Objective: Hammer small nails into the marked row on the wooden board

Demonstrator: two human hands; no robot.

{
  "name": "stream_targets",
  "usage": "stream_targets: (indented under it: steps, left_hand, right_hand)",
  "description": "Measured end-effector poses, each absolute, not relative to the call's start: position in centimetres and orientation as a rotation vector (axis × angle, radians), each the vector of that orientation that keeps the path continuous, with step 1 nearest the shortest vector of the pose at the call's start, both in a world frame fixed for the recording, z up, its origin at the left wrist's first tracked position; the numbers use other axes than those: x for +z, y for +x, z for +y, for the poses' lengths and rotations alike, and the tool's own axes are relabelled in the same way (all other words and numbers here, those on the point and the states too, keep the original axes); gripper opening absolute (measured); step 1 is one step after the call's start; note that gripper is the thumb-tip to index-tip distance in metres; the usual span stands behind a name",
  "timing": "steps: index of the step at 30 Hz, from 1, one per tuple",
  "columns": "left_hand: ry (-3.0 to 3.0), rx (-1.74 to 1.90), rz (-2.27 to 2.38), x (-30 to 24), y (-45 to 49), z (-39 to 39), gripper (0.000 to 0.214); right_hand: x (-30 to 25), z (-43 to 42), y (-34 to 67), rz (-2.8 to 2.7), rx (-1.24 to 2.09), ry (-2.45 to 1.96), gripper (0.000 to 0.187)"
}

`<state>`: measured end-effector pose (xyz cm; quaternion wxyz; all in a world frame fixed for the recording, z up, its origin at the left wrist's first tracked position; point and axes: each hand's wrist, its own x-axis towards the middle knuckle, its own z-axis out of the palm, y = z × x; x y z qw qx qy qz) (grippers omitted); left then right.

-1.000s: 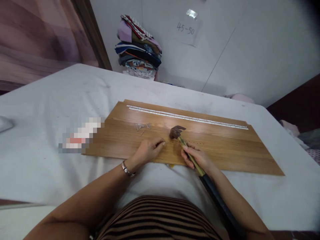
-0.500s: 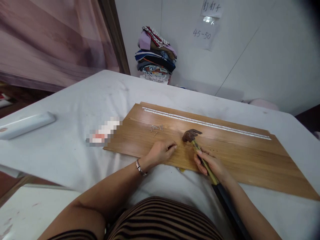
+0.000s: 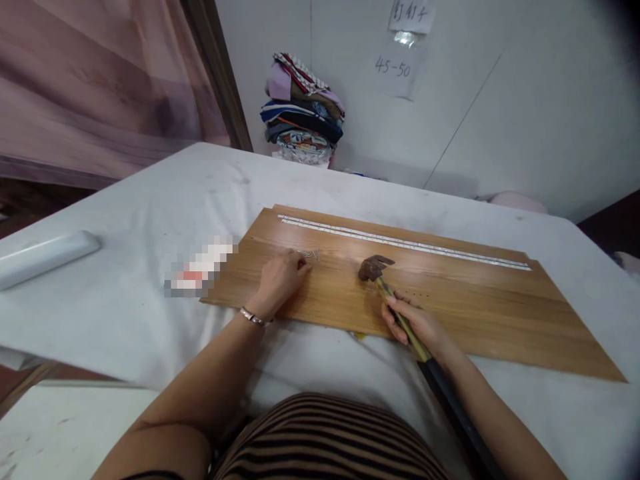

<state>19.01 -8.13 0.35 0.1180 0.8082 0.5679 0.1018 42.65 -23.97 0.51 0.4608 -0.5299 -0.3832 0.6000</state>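
— Left hand (image 3: 280,277)?
— Stretched forward over the left part of the wooden board (image 3: 475,313), palm down, with the bracelet (image 3: 253,318) on its wrist right at the board's near edge. Fingers curled onto the small heap of loose nails (image 3: 311,254); impossible to tell whether pinching one.
— And the right hand (image 3: 417,323)?
— At the board's near edge, about midway along, wrapped tight round the handle of the hammer (image 3: 373,269).
— Hammer itself?
— Rusty brown claw head resting on the board's middle, just right of the nails. Handle slanting back over the near edge, yellow near the head, black lower down.
— Anything else on the board?
— Thin white strip (image 3: 400,241) along the far edge.
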Motion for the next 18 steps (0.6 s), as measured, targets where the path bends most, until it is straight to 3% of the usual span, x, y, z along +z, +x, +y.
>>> stream_targets:
  steps: [18]
  left_hand:
    - [2.709, 0.22, 1.33, -1.2, 19.6, -9.1, 0.029]
  right_hand:
    - [0.4, -23.8, 42.9, -0.874, 1.481, -1.286, 0.036]
